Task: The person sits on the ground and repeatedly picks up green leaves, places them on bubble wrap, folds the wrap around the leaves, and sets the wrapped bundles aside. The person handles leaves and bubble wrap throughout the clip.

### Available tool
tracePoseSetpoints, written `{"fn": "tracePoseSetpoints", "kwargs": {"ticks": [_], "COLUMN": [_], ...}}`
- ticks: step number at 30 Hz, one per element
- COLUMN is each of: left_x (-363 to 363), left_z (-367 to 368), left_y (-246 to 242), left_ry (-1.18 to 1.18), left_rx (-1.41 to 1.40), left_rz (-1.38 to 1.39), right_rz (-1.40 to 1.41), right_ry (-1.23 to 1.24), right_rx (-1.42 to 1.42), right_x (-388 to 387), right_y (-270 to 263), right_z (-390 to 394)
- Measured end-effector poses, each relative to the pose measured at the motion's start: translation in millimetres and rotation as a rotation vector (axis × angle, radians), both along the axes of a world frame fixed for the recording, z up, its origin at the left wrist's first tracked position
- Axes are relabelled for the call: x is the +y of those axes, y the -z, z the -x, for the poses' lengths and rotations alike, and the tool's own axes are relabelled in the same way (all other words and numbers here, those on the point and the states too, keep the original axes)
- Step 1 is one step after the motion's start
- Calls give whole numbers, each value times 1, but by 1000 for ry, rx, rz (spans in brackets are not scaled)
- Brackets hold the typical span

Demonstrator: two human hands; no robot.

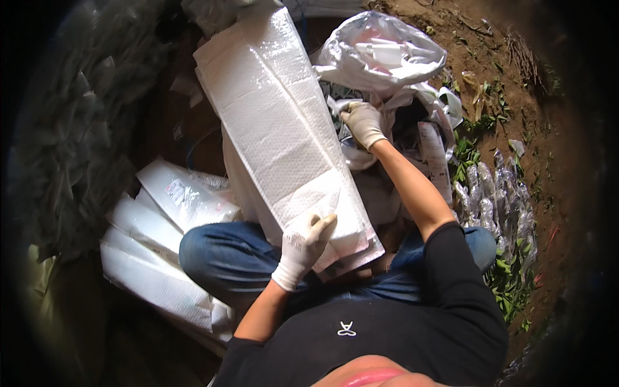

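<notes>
A long, flat bubble-wrap parcel [280,121] lies slantwise across my lap and reaches away from me. On its near end rests my left hand [302,246] in a white glove, thumb and fingers close together at the wrap; whether they pinch it cannot be told. Beyond the parcel's right edge, my gloved right hand [361,121] grips a small piece of white plastic [338,104] over a white bag [360,157]. Just above that hand stands an open white plastic bag [382,77] with white and pinkish items inside.
More bubble-wrapped parcels [150,261] are stacked at my left, one with a label [178,191]. To the right, wrapped bundles [503,198] with green leaves [508,285] lie on bare soil [551,159]. A printed strip [435,159] hangs by the white bags. Plastic sheeting [87,121] fills the far left.
</notes>
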State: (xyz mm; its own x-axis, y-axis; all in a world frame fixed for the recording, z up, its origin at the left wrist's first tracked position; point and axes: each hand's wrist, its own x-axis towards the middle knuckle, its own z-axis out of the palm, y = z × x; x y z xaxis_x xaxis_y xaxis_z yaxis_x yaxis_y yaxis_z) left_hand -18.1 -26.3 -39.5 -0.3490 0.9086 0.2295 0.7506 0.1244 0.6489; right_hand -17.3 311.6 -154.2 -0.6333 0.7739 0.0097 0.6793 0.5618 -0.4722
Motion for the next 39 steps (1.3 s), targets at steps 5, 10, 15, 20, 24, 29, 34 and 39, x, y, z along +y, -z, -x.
{"fn": "tracePoseSetpoints", "kwargs": {"ticks": [5, 10, 15, 20, 24, 29, 34, 39], "left_x": [0, 5, 9, 14, 21, 26, 16, 22], "left_z": [2, -1, 0, -23, -52, -27, -4, -15], "left_y": [4, -4, -19, -25, -50, -92, -91, -72], "left_ry": [14, -53, -82, 71, 257, 40, 93, 77], "left_rx": [-8, 106, -98, -427, -89, 126, 169, 158], "left_rz": [23, 17, -20, 8, 75, 57, 19, 148], "right_rz": [-181, -9, -442, -121, -147, -281, -515, -91], "right_ry": [244, 236, -554, -296, -207, -165, 915, 1059], "right_rx": [237, 13, 176, 228, 116, 647, -396, -390], "right_x": [114, 105, -158, -278, -275, -260, -216, -241], "right_y": [-89, -154, -169, -101, -92, -170, -94, -37], "right_z": [7, 0, -124, -189, -174, -287, -583, -672]}}
